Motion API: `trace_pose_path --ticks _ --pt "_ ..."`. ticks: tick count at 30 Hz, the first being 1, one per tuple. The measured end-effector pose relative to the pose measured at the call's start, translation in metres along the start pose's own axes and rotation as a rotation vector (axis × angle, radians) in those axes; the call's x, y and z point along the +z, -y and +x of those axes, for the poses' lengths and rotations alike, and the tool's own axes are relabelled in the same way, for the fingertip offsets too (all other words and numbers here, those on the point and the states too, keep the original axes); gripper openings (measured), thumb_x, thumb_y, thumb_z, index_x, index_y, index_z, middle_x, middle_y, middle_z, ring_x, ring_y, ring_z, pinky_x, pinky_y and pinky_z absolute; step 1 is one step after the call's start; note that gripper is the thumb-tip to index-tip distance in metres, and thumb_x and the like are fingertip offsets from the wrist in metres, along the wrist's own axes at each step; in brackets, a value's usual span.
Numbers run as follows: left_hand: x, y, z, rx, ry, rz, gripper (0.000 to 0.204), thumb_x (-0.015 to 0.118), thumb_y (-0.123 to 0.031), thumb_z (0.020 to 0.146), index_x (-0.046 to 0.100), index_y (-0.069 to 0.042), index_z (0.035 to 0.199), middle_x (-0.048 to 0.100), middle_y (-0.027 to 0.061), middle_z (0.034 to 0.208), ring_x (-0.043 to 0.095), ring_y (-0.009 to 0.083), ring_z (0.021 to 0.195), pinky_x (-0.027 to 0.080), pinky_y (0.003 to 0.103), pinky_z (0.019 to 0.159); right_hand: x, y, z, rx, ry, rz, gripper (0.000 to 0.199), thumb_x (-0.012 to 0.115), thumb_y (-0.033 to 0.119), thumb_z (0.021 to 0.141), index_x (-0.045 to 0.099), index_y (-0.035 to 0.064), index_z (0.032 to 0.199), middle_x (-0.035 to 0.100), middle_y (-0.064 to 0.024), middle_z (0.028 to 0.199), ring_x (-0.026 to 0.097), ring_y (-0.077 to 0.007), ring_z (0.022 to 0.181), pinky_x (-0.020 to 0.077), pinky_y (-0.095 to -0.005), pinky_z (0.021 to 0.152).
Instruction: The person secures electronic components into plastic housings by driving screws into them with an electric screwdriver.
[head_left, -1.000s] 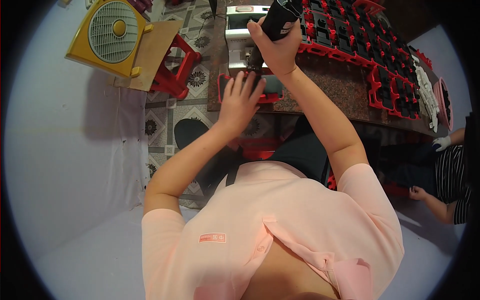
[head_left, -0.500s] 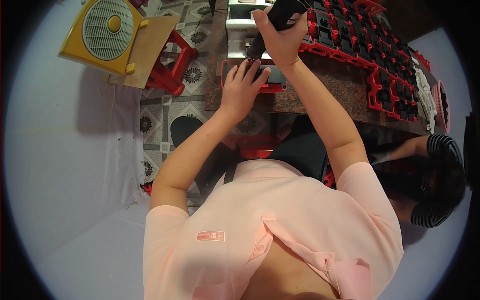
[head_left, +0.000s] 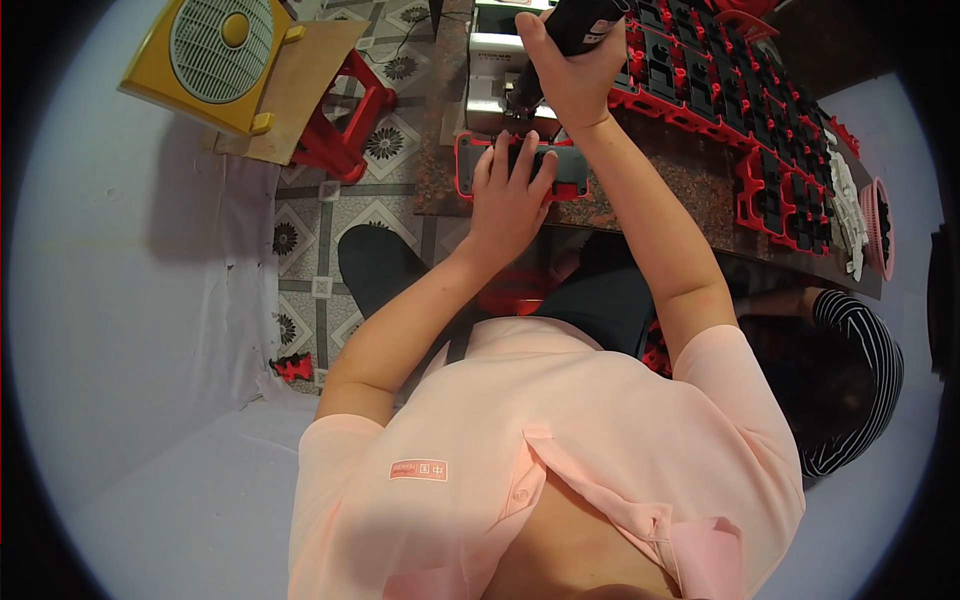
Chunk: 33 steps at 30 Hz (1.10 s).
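Floor (head_left: 320,288) now shows red piece (head_left: 292,367); left hand (head_left: 506,198) spread on case (head_left: 571,168), right (head_left: 578,85) gripping tool (head_left: 572,30).

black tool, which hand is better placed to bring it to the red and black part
Right, probably: the right hand grips the black tool, while the left hand lies over the red and black part.

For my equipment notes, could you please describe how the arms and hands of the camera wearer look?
The left hand and right hand are bare, without gloves. The forearms are uncovered, with no watch or bracelet visible. The sleeves are short and pale pink.
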<state>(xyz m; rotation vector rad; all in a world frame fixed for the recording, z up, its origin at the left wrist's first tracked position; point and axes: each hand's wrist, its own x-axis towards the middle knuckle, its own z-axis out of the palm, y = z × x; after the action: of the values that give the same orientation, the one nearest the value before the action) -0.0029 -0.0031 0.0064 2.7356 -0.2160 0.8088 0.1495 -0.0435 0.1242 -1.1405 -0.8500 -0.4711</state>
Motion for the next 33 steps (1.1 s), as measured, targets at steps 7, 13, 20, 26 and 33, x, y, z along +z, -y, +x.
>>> trace_pose_path --ticks 7,13,20,26,33 --pt "0.002 0.001 0.0 -0.008 -0.035 -0.027 0.074 0.082 -0.017 0.071 0.05 -0.013 0.138 0.046 0.0175 0.146 0.043 0.0445 0.132 0.036 0.054 0.106 0.004 0.002 0.012 -0.022 0.063 -0.08 0.027 0.077 0.015 0.09 0.052 0.0062 0.091 0.057 0.0021 0.071 0.05 -0.0066 0.057 0.0396 -0.0262 0.051" --pt "0.002 -0.001 0.003 -0.047 -0.027 0.015 0.068 0.08 -0.021 0.074 0.055 -0.016 0.138 0.05 0.0109 0.147 0.047 0.038 0.131 0.035 0.05 0.106 0.013 0.012 0.032 0.146 0.079 0.013 0.022 0.073 0.02 0.095 0.058 0.0053 0.088 0.061 -0.0013 0.069 0.054 -0.0085 0.055 0.0427 -0.0277 0.05" --pt "0.004 0.005 -0.001 0.007 -0.081 -0.009 0.08 0.087 -0.016 0.065 0.055 -0.015 0.138 0.051 0.0134 0.143 0.047 0.0398 0.13 0.038 0.051 0.104 0.047 0.04 0.006 0.154 0.099 0.206 0.026 0.074 0.015 0.094 0.055 0.0061 0.077 0.058 0.0009 0.064 0.052 -0.0079 0.053 0.0418 -0.0263 0.05" --pt "0.008 0.006 -0.003 0.001 -0.071 -0.038 0.074 0.086 -0.014 0.064 0.058 -0.015 0.133 0.052 0.0134 0.141 0.047 0.0405 0.132 0.038 0.051 0.104 0.051 0.034 -0.006 0.125 0.104 0.043 0.024 0.077 0.016 0.092 0.054 0.0075 0.088 0.06 0.002 0.069 0.052 -0.0063 0.056 0.0416 -0.026 0.051" --pt "0.011 0.007 -0.004 -0.003 -0.127 -0.064 0.06 0.082 -0.013 0.068 0.063 -0.015 0.125 0.055 0.0113 0.137 0.047 0.0401 0.133 0.036 0.051 0.105 0.062 0.037 -0.014 0.154 0.213 0.084 0.028 0.076 0.017 0.091 0.053 0.0061 0.103 0.06 0.0013 0.074 0.057 -0.0081 0.062 0.0449 -0.0245 0.055"
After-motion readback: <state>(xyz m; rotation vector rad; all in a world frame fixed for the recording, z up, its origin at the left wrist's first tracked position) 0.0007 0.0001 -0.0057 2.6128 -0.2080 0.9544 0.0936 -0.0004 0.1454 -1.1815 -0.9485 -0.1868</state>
